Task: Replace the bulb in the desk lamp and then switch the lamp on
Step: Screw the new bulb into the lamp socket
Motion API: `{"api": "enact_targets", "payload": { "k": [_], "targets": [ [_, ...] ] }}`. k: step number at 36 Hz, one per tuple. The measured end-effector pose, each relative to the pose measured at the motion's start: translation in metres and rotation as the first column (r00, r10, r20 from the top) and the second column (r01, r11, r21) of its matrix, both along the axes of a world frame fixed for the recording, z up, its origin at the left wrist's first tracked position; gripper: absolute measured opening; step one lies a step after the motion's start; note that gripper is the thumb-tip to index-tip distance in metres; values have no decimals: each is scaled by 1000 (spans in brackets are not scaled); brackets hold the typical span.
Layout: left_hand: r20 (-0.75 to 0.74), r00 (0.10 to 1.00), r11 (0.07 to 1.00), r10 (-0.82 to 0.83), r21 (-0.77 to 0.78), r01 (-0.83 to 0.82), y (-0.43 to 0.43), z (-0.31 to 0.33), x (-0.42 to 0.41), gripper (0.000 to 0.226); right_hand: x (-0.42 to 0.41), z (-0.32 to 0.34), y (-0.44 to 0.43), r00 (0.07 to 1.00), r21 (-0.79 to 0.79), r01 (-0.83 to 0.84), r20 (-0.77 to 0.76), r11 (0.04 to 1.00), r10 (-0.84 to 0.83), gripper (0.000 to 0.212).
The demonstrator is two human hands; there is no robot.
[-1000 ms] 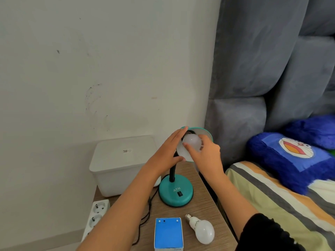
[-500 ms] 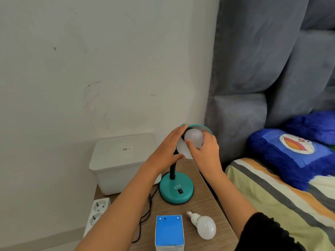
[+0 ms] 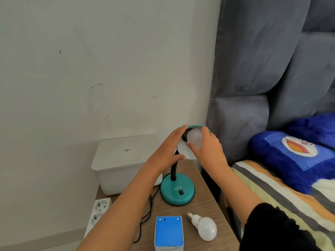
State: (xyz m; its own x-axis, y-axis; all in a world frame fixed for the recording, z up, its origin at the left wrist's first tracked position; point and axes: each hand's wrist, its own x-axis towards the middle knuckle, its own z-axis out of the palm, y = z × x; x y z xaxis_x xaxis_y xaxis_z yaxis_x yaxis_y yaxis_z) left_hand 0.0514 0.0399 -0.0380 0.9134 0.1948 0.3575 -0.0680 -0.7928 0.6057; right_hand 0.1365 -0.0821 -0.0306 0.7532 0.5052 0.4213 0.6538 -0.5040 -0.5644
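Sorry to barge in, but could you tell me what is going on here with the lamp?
A person is changing the bulb in a teal desk lamp on a wooden bedside table. The left hand steadies the lamp's shade while the right hand grips the bulb in the socket. A second bulb lies loose on the table beside a blue box. The lamp is not lit.

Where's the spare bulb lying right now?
The spare bulb lies on the bedside table, front right, just right of the blue box and in front of the lamp base.
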Motion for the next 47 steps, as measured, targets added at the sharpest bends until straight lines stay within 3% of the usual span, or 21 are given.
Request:
{"api": "enact_targets", "payload": {
  "k": [4,7,12,15,18,23,27,30,35,38,41,42,45,47],
  "targets": [
    [7,1000,1000,-14,2,14,-1,-2,3,94,-2,0,1,998,-7,-59,-8,998,59,65],
    [11,1000,1000,-11,5,11,0,-2,3,93,-1,-6,2,999,-56,-48,19,997,49,60],
    [21,1000,1000,-1,4,1,1,-5,-1,93,-2,-6,3,992,85,22,-122,996,-11,69],
    [27,1000,1000,-10,6,10,0,-5,-1,92,-5,-8,3,996,66,-80,-24,995,81,70],
    [23,1000,1000,-8,14,7,1,-4,-1,92,-5,-13,5,995,-11,-77,67,997,78,56],
    [12,1000,1000,6,21,-7,0,-2,-2,94,-2,-6,8,966,244,37,-257,969,28,55],
    [5,1000,1000,-5,9,5,-1,-1,0,93,-4,-7,6,989,186,-84,-102,979,104,67],
    [3,1000,1000,1,4,-1,0,-1,1,94,1,-13,5,994,77,-110,-14,991,111,60],
    [-1,1000,1000,7,11,-7,-1,-3,4,96,5,-4,7,952,268,38,-302,963,46,65],
    [7,1000,1000,3,7,-3,-2,-4,5,95,1,-7,4,986,170,-46,-148,984,72,70],
    [12,1000,1000,7,-4,-7,1,-4,5,95,0,-15,3,995,49,-83,54,995,80,54],
    [15,1000,1000,10,-3,-9,1,-5,5,96,1,-16,3,998,83,-59,18,995,58,52],
    [18,1000,1000,15,14,-15,2,-6,5,97,5,-10,7,943,269,55,-330,962,39,53],
    [17,1000,1000,11,14,-11,2,-6,5,97,4,-8,8,906,294,63,-418,954,69,62]
  ]
}}
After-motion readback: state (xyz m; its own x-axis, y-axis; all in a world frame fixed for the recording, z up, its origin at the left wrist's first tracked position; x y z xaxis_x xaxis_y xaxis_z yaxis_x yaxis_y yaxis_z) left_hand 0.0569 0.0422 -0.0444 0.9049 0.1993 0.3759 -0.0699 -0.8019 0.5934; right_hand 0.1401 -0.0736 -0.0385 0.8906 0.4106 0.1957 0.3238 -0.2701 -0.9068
